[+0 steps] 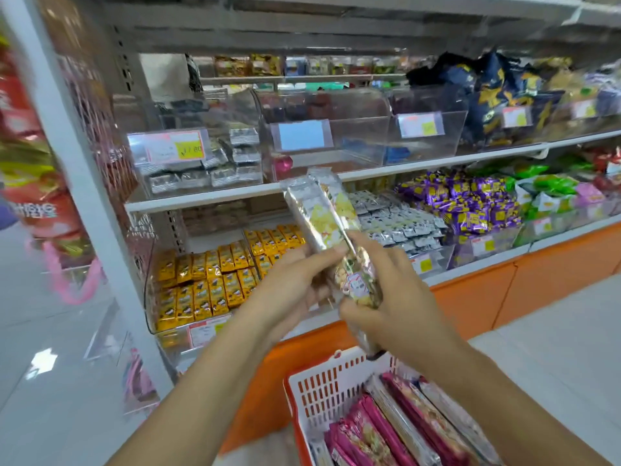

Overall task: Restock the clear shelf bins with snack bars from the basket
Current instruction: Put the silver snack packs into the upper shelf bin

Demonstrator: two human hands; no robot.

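Observation:
Both my hands hold long silver snack bar packs (327, 213) with yellow print, raised in front of the shelves. My left hand (295, 280) grips the packs from the left side. My right hand (386, 297) curls round their lower end from the right. Below, the white-and-orange basket (322, 388) holds several pink and silver bar packs (386, 428). A clear shelf bin (322, 136) with a blank blue label stands on the upper shelf just above the packs, nearly bare inside.
Left of that bin, another clear bin (195, 156) holds silver packets. A bin (208, 284) of yellow packets sits on the lower shelf. Purple and green snacks (470, 203) fill bins to the right. An orange base (504, 290) runs below the shelves.

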